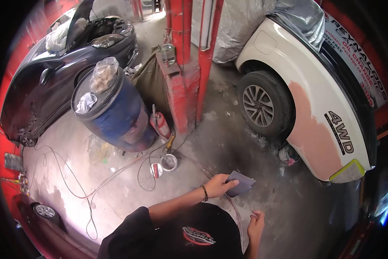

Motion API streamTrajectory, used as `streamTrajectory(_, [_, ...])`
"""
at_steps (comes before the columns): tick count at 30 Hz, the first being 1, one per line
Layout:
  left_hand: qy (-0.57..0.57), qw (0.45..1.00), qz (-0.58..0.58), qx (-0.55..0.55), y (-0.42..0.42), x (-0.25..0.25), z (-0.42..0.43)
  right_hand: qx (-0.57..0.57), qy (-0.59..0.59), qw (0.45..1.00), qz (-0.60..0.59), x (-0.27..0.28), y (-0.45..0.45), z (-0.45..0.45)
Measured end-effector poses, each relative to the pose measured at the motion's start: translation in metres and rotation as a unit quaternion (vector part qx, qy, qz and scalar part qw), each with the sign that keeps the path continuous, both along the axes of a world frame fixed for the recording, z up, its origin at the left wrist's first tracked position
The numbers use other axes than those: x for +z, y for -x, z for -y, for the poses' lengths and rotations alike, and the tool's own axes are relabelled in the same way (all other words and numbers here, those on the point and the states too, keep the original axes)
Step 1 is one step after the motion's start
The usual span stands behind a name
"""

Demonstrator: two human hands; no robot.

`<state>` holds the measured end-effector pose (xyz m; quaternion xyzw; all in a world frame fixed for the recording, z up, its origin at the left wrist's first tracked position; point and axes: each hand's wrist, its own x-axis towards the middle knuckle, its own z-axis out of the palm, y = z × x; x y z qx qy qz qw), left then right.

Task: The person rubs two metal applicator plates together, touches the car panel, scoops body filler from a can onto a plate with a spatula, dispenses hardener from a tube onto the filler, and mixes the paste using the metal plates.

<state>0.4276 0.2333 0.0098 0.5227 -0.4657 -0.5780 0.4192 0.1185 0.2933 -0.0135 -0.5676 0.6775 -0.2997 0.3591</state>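
Note:
My left hand (219,185), with a dark band at the wrist, grips a folded dark grey sheet (241,182) between thumb and fingers, low in front of my chest. To the right of it and lower, my right hand (256,221) is raised with its fingers curled; whether anything small is in it cannot be made out. Neither hand touches the white vehicle (271,41) at the right, whose rear panel bears a pinkish filler patch (308,129) and a "4WD" decal (340,131). Yellow-green tape (348,171) covers its lower corner.
A blue drum (120,116) stands by a red pillar (183,95) and a fire extinguisher (159,124). An open can (169,162) and hoses (116,172) lie on the floor. A dark car (38,90) is at the left; a wheel (263,103) is at the right.

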Motion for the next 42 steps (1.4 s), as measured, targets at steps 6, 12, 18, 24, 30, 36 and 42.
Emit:
streamTrajectory(6, [0.11, 0.958, 0.16, -0.211, 0.011, -0.006, 0.0, 0.141, 0.215, 0.96, -0.107, 0.128, -0.089, 0.028])
streamTrajectory(12, [0.11, 0.977, 0.023, -0.183, 0.009, -0.004, -0.013, 0.244, 0.183, 0.947, -0.097, 0.138, -0.083, 0.036])
streamTrajectory(18, [-0.008, 0.993, 0.073, -0.088, -0.052, 0.002, -0.016, 0.02, -0.124, 0.961, -0.247, 0.038, 0.048, -0.002])
streamTrajectory(24, [-0.076, 0.994, 0.065, 0.035, -0.09, -0.083, -0.04, 0.108, -0.338, 0.898, -0.26, -0.164, 0.168, -0.135])
streamTrajectory(30, [-0.123, 0.988, 0.08, 0.039, -0.091, -0.114, -0.051, -0.18, -0.283, 0.934, 0.123, -0.057, 0.122, -0.16])
streamTrajectory(36, [-0.05, 0.995, 0.081, 0.0, -0.053, -0.075, -0.011, -0.134, 0.072, 0.73, 0.666, 0.088, 0.105, -0.144])
streamTrajectory(42, [-0.022, 0.992, 0.121, -0.035, -0.035, -0.062, 0.026, -0.366, -0.16, 0.853, 0.336, -0.04, 0.138, -0.18])
